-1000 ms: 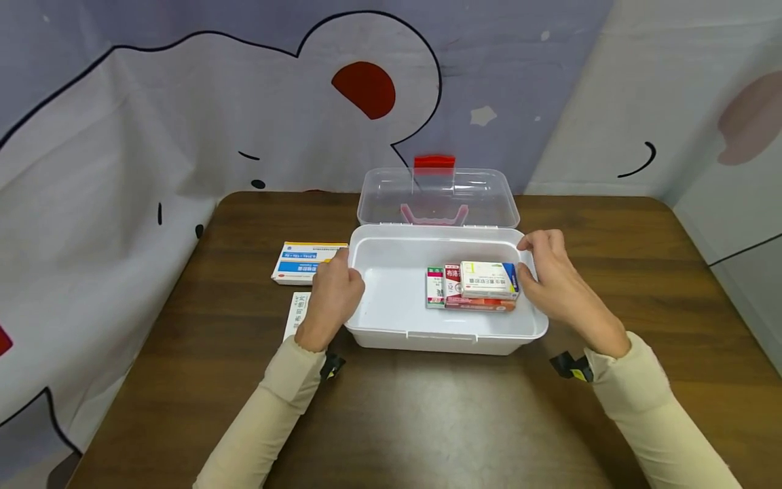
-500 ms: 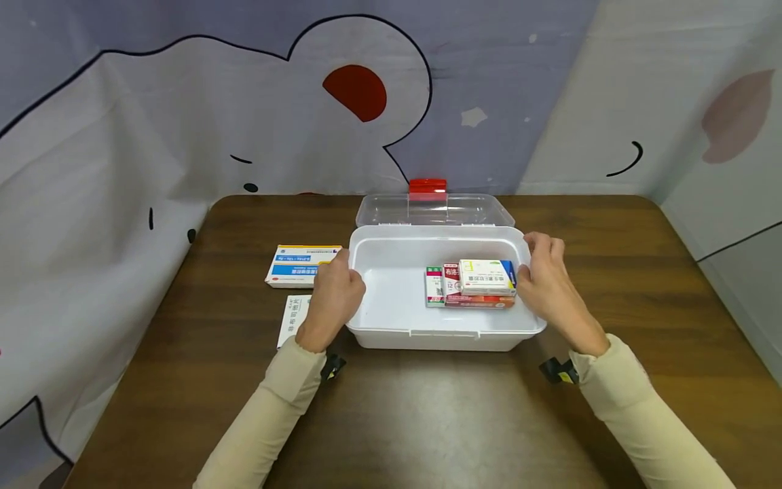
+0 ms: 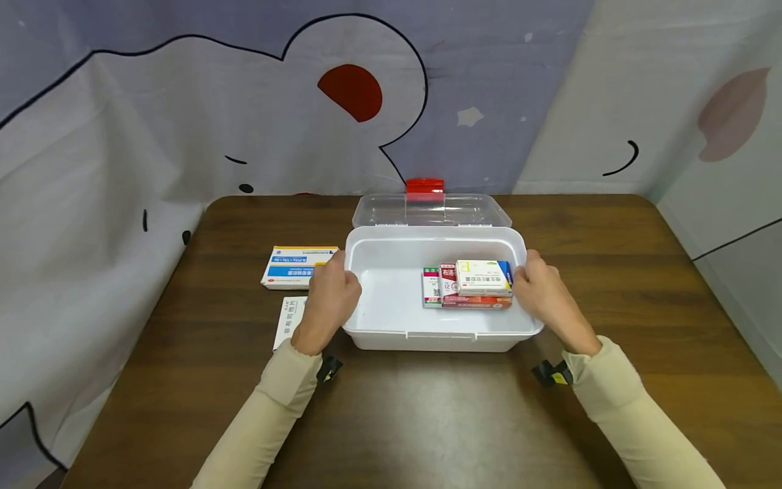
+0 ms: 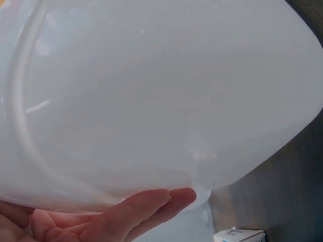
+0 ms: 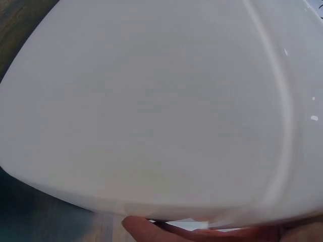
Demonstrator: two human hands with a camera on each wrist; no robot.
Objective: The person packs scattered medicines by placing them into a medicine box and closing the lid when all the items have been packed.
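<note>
A white plastic storage box (image 3: 391,299) stands on the table with its clear lid (image 3: 391,210) hinged back behind it. At its left rim my left hand (image 3: 332,292) grips the edge; its fingers (image 4: 136,212) lie along the outer wall under the rim in the left wrist view. On the opposite side my right hand (image 3: 546,295) holds the right rim, its fingertips (image 5: 141,227) just showing below the wall in the right wrist view. Inside, toward the right, lie a white medicine box (image 3: 482,277), a red medicine box (image 3: 476,302) under it and a green-and-pink medicine box (image 3: 431,288).
Left of the storage box, a blue-and-white medicine box (image 3: 296,268) and a white medicine box (image 3: 288,320) lie on the wooden table (image 3: 427,421), the latter partly behind my left wrist. A red latch (image 3: 424,185) tops the lid, near the printed curtain (image 3: 183,122).
The lid has dropped further back and appears flatter. My right hand has shifted slightly, its fingers now lower around the rim. The left hand keeps its place on the box.
</note>
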